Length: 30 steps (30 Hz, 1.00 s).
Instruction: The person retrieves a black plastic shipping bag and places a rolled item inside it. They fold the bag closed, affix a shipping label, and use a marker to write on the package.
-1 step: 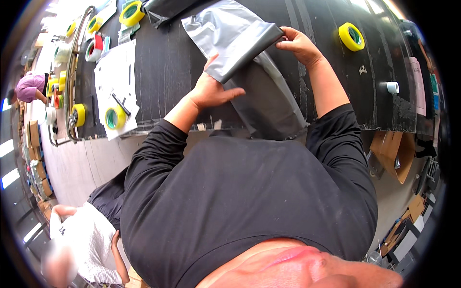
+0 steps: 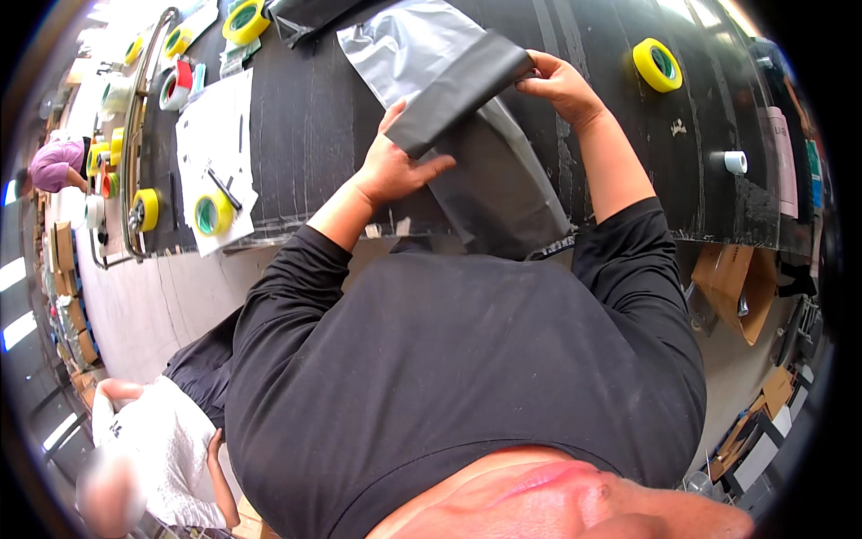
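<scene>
A silver-grey plastic bag (image 2: 409, 49) lies at a slant across the black tabletop. Its near edge is turned over into a dark grey band (image 2: 462, 94). My right hand (image 2: 566, 90) pinches the right end of this band between thumb and fingers. At the band's left end is my left hand (image 2: 391, 166), its fingers around the corner and partly hidden, the thumb stretched out to the right below the edge. A darker grey part of the plastic (image 2: 503, 184) runs from beneath the band to the table's near edge.
A yellow tape roll (image 2: 657, 67) and a small white roll (image 2: 734, 163) stand on the right. Papers (image 2: 215, 135) with a tape roll (image 2: 214, 215) lie left, near a metal rail (image 2: 135, 135). A person in white (image 2: 171, 449) is behind me at left; a brown paper bag (image 2: 736, 287) stands below right.
The turned-over dark band has become wider and faces up more flatly between my hands. Both hands stay in almost the same places.
</scene>
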Available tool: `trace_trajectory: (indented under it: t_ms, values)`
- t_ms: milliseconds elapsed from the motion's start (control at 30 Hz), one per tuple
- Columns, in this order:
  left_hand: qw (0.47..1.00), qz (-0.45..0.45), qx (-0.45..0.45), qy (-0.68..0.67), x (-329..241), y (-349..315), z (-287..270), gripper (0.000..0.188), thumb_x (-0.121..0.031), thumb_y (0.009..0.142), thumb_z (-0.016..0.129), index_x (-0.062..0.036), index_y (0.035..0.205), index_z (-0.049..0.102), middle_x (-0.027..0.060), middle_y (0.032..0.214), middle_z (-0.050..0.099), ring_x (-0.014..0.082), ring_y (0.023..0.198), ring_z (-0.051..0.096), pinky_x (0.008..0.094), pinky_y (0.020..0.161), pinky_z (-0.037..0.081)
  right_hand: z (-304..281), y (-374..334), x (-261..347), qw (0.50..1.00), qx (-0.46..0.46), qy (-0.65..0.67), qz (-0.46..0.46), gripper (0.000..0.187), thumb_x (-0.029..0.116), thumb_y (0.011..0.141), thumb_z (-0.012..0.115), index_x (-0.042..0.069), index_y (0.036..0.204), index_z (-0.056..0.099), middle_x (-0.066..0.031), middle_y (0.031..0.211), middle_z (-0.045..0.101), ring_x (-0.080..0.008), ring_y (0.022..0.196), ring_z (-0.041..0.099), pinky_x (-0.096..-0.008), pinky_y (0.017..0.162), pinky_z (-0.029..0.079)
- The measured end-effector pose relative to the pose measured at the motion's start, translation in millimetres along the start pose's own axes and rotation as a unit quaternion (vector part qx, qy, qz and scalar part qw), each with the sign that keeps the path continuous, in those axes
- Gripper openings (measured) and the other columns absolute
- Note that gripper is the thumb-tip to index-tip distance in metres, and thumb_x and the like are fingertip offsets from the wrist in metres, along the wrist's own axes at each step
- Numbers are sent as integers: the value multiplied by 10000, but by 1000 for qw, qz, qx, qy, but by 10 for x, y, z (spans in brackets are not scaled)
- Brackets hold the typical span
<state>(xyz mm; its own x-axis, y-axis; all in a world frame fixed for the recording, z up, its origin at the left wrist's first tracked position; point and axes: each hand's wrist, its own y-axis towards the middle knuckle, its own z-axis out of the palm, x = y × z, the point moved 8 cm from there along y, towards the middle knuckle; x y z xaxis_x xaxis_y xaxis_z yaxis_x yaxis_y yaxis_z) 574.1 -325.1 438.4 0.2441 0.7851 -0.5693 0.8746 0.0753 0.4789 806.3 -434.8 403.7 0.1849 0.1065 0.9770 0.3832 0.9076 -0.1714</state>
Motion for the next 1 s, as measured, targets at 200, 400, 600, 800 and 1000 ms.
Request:
trace_trajectory:
  t_ms: [200,400,600,800,1000]
  values:
    - [997,-34,12,66,-410,-424,393,179,-116,814,724,-175,982,744,-26,1190,693,239,1277,535,453,1129,274,162,-828,-9,928,1,-304,-214,220,-65,719,681,73,882,732,-72,1290,633,-287,1381,401,-400,1143,302]
    - [996,-35,18,82,-593,-740,739,119,-144,823,735,-168,939,744,-42,1197,695,236,1305,517,450,1142,248,247,-1321,-212,862,-59,-421,-277,141,130,746,802,146,883,773,-15,1263,647,-266,1267,498,-385,1086,371]
    - [984,-67,-45,156,-717,-665,663,591,-216,742,772,-60,1273,565,84,1436,512,293,1397,388,444,1153,268,445,-1498,-280,842,-61,-484,-230,477,240,707,834,187,1155,682,-48,1392,530,-279,1334,429,-401,1107,357]
    - [960,-113,-7,257,-418,-521,829,625,-207,727,726,-69,1313,558,63,1447,505,266,1403,379,450,1169,232,719,-1354,-287,753,-30,-617,-226,891,410,683,831,276,1467,428,-12,1546,340,-269,1454,248,-407,1190,251]
    - [946,-65,-51,314,-509,-488,866,330,-153,777,671,-134,1104,705,-4,1332,613,215,1368,434,506,1154,218,727,-1358,-324,765,12,-607,-214,1013,394,621,871,255,1496,380,-10,1600,243,-284,1473,201,-418,1198,235]
